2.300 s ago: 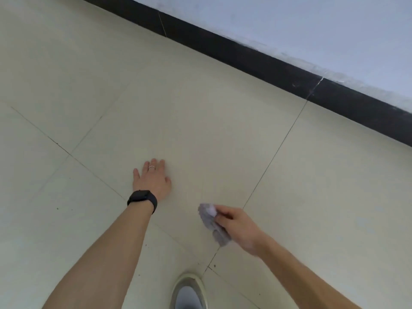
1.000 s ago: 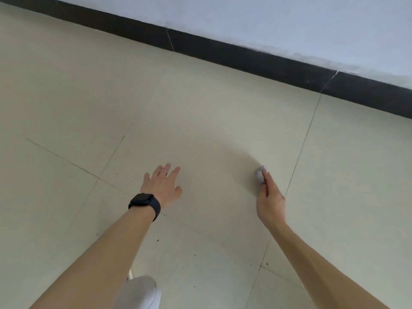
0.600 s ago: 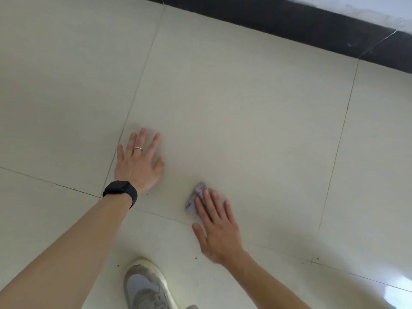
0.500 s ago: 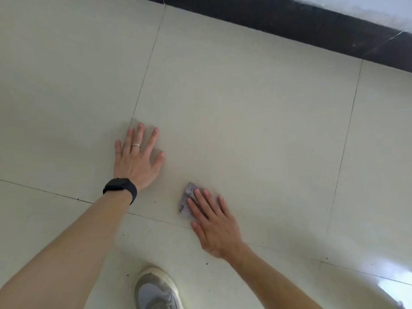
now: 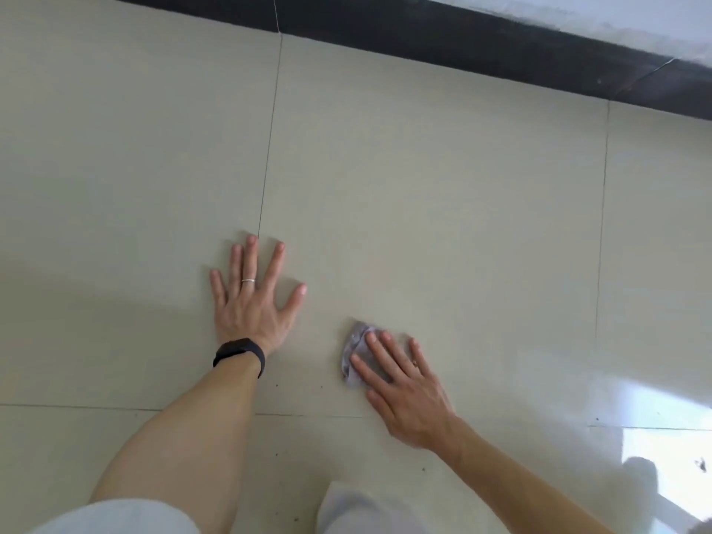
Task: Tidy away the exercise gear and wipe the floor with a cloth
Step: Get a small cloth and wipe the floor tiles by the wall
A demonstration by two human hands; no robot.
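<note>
Head view: left hand (image 5: 252, 302) flat on floor (image 5: 443, 210), fingers spread wide, palm down, ring (image 5: 248, 280) on 1 finger, black watch (image 5: 239, 354) at wrist. Right hand (image 5: 400, 391) flat too, fingers straight and slightly apart, pressing small crumpled grey cloth (image 5: 356, 350) onto tile. Cloth under right fingertips, its left edge showing, near left hand but not touching it. Dark specks by near grout line. Black skirting (image 5: 462, 40) along top, well apart from both hands. Glare patch lower right.
</note>
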